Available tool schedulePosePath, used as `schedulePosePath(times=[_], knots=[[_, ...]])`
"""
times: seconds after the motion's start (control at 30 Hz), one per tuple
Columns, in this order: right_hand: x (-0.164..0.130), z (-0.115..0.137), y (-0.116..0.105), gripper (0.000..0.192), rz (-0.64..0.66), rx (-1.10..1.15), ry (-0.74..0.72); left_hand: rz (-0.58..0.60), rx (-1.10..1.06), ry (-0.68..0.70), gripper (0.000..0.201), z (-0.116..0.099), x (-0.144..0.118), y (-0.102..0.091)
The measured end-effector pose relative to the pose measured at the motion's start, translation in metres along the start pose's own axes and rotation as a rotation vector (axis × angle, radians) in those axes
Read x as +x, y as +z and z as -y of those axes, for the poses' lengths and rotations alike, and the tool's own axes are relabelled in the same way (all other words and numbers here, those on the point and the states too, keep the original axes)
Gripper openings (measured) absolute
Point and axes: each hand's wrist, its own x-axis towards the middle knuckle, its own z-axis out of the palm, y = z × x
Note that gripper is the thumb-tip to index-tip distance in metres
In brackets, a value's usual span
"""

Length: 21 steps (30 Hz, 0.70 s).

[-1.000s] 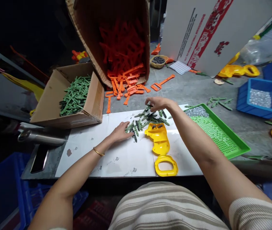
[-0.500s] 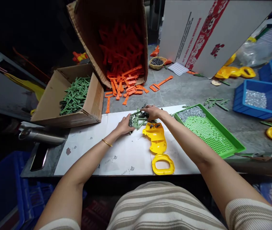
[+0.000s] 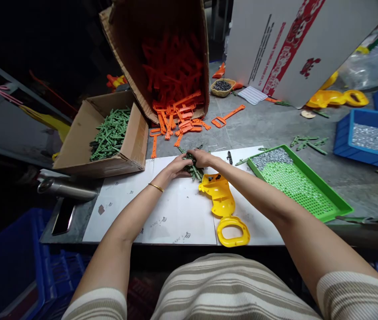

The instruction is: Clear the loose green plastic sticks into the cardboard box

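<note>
My left hand (image 3: 178,166) is curled against the left side of a small heap of green plastic pieces (image 3: 195,172) on the white sheet. From the right and above, my right hand (image 3: 201,157) closes over the same heap, its fingers wrapped round some of the pieces. The hands nearly meet, and their fingertips are partly hidden. Just in front of the heap lies a yellow plastic shell half (image 3: 223,202) with a ring-shaped handle, hollow side up. Small dark parts sit in its far end. A dark piece (image 3: 229,158) lies apart, right of my right hand.
A carton of green pieces (image 3: 112,133) stands at left, beside a tipped carton of orange parts (image 3: 175,71). At right are a green perforated tray (image 3: 322,195) with small metal bits and a blue bin (image 3: 349,144). A steel flask (image 3: 69,189) and phone (image 3: 64,217) lie left.
My hands have drawn closer together, pressing the spread green pieces into a tighter heap. My right hand has moved left, uncovering a dark piece. The whole view has shifted slightly.
</note>
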Motion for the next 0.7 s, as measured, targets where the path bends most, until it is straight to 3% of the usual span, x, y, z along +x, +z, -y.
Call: schedulePosePath(times=[0.13,0.3,0.4,0.53,0.6,0.7], knots=[[0.004,0.003,-0.014,0.057,0.011,0.059,-0.037,-0.016,-0.103,0.04,0.029,-0.011,-0.002,-0.002],[0.01,0.036,-0.061,0.045,-0.09,0.096,-0.141,-0.087,-0.1,0.135,0.032,-0.052,-0.024,-0.029],[0.027,0.082,-0.107,0.039,-0.174,0.064,-0.236,-0.178,-0.067,0.256,0.03,-0.093,-0.054,-0.069],[0.069,0.163,-0.156,0.039,-0.305,0.068,-0.41,-0.425,0.015,0.421,0.022,-0.14,-0.096,-0.145],[0.093,0.202,-0.163,0.043,-0.313,0.1,-0.473,-0.538,0.048,0.459,0.022,-0.148,-0.109,-0.183],[0.118,0.243,-0.155,0.062,-0.19,0.175,-0.417,-0.674,0.17,0.421,0.024,-0.135,-0.114,-0.23]])
